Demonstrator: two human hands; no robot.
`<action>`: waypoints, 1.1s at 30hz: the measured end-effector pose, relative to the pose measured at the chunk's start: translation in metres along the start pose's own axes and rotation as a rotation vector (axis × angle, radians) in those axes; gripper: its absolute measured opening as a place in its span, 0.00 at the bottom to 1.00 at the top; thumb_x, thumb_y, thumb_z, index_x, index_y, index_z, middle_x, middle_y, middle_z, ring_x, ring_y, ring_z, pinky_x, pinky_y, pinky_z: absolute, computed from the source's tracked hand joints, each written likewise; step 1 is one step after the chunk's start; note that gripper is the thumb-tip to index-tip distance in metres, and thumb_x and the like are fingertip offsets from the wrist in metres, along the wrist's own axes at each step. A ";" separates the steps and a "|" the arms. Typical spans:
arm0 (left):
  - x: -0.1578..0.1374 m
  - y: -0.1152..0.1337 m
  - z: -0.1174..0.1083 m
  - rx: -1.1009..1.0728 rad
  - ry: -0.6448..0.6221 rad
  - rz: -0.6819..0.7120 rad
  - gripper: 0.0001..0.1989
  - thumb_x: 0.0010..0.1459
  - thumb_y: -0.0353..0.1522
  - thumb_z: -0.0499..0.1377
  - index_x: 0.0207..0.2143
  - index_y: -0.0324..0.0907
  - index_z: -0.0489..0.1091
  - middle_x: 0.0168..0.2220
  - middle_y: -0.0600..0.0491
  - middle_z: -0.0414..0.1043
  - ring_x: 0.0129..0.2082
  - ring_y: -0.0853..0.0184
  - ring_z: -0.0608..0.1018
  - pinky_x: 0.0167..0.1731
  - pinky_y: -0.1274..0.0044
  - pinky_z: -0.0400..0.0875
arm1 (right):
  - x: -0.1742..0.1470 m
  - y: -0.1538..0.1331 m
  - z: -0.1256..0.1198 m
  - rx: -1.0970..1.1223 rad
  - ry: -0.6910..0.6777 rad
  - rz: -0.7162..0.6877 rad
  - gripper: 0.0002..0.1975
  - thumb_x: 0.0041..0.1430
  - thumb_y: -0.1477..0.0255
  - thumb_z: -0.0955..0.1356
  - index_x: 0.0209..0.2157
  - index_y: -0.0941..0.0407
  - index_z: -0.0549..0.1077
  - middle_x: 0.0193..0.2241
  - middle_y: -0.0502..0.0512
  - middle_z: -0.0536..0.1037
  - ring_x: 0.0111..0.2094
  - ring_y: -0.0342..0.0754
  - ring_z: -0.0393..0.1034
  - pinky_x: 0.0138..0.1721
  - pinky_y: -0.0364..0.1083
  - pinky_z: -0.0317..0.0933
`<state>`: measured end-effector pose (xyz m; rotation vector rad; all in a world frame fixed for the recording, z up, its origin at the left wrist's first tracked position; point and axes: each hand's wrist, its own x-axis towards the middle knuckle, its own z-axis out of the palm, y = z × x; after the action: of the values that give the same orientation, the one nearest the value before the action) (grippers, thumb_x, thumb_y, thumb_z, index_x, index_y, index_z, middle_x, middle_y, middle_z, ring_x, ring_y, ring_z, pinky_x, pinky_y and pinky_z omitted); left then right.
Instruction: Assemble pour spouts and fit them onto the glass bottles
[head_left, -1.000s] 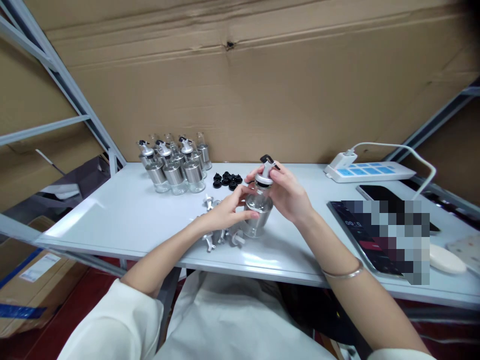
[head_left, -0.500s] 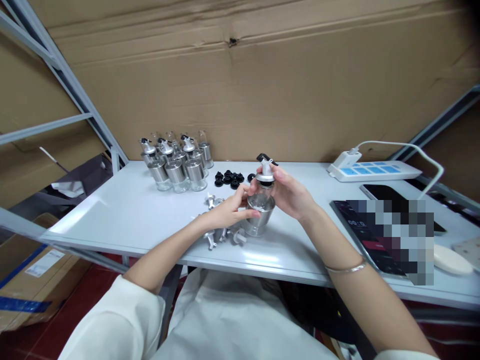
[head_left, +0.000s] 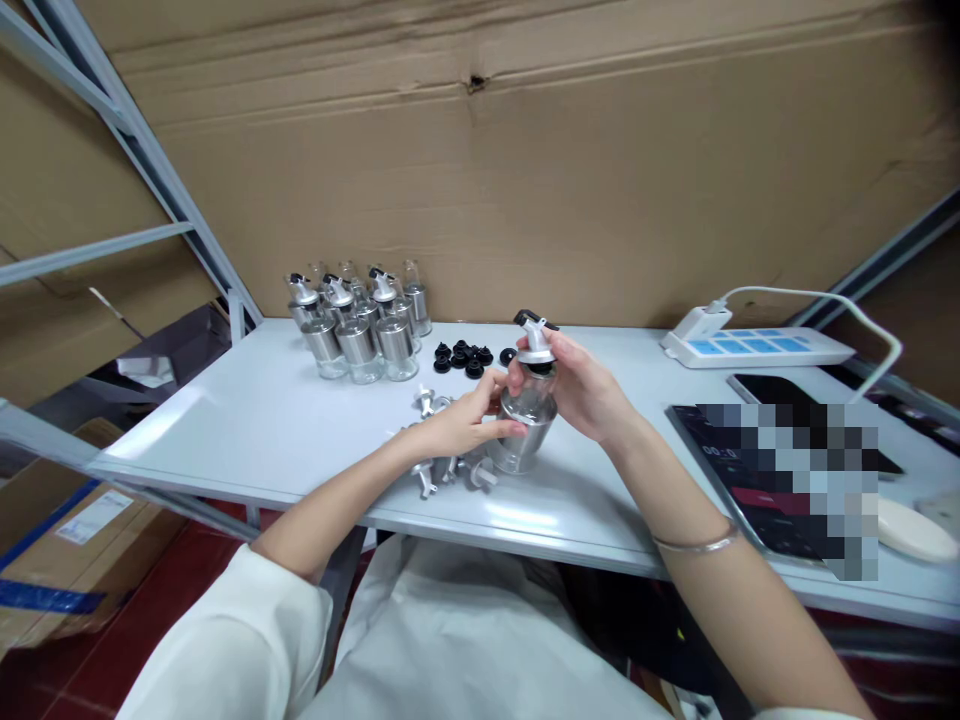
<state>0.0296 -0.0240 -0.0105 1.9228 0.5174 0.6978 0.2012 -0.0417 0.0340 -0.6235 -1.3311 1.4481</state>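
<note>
Counter L: grp of steel-sleeved bottles, 3 w/ pourers on. Then loose silver spouts, L forearm over some; black stoppers farther back. L grip clamped round held bottle, approx. mid-counter. R grip closed round its neck by pourer top. Far R: phone, pwr strip.

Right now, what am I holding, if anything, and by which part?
A glass bottle: your left hand holds the side of its body near the shoulder; your right hand is around its neck, by the spout top.
</note>
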 end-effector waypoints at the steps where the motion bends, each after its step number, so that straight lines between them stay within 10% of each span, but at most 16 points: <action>1: 0.000 0.000 0.000 -0.005 0.000 -0.001 0.21 0.55 0.45 0.58 0.39 0.44 0.50 0.36 0.55 0.56 0.35 0.70 0.65 0.38 0.75 0.63 | 0.000 0.000 0.000 0.013 -0.004 -0.001 0.20 0.48 0.53 0.70 0.34 0.54 0.69 0.23 0.49 0.74 0.24 0.45 0.69 0.27 0.45 0.67; 33: -0.001 0.000 0.001 0.016 -0.007 0.001 0.23 0.55 0.44 0.60 0.44 0.45 0.53 0.40 0.52 0.56 0.37 0.69 0.66 0.42 0.72 0.67 | -0.001 -0.002 -0.002 0.035 -0.072 -0.024 0.11 0.50 0.62 0.67 0.31 0.51 0.61 0.23 0.46 0.72 0.25 0.45 0.67 0.29 0.46 0.63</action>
<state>0.0297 -0.0248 -0.0111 1.9400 0.5191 0.6896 0.2040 -0.0424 0.0350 -0.5352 -1.3616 1.4838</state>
